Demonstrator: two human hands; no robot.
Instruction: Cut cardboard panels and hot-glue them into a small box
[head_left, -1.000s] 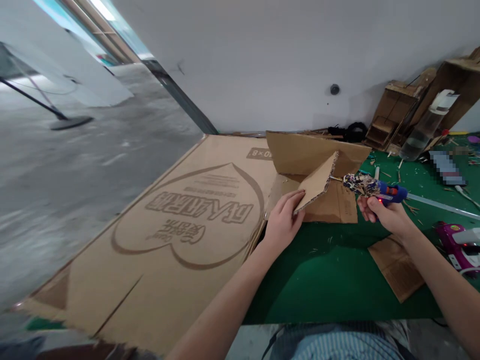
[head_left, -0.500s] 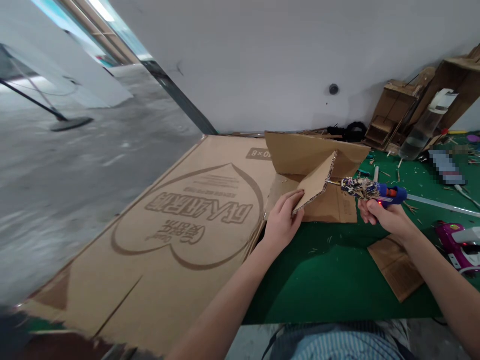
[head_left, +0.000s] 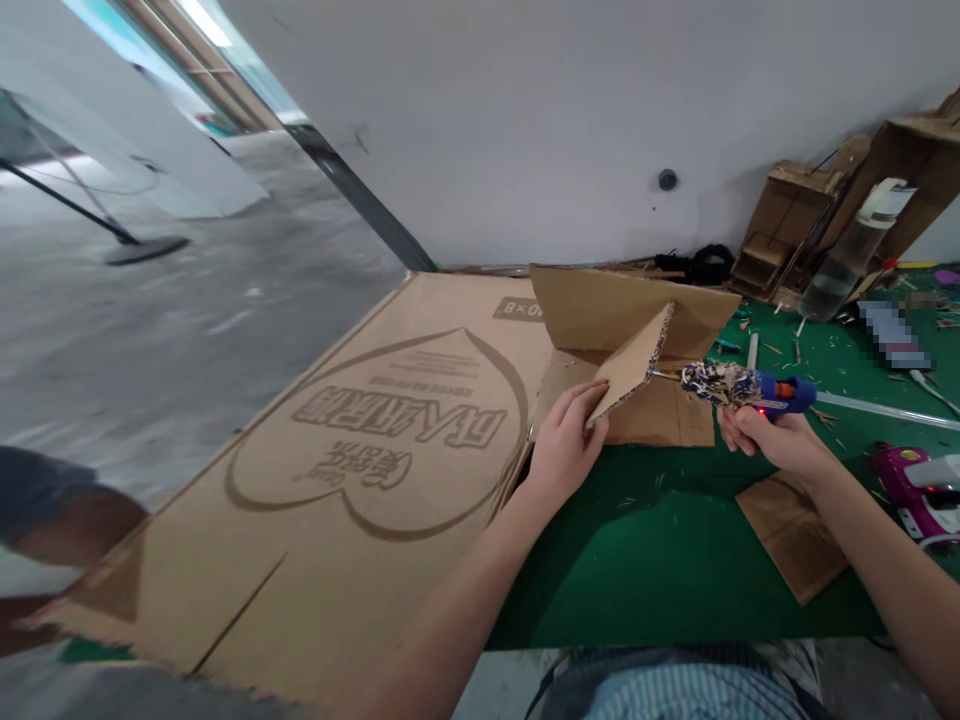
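Between the thumb and fingers of my left hand (head_left: 568,440) is the lower end of a cardboard piece (head_left: 626,370), held tilted with its raw edge facing right. Behind it stands a larger cardboard panel (head_left: 600,305), and a cardboard base (head_left: 694,415) lies beneath. My right hand (head_left: 769,435) is wrapped around the handle of a blue hot glue gun (head_left: 780,392). Shreds cling thickly to the gun's front, and a clear glue stick (head_left: 885,408) sticks out of its back. The nozzle meets the piece's raw edge. Whether glue is coming out is too small to tell.
A large printed cardboard sheet (head_left: 322,590) covers the left side of the green table (head_left: 622,570). A loose cardboard piece (head_left: 795,540) lies near my right forearm. To the right are a magenta tool (head_left: 904,490), a bottle (head_left: 847,255) and cardboard boxes (head_left: 787,220). A person's part (head_left: 67,510) shows at lower left.
The glue gun's nozzle has shifted slightly down along the cardboard piece's raw edge. My left hand has stayed in place. At the lower left, another person's blurred part has come further into view.
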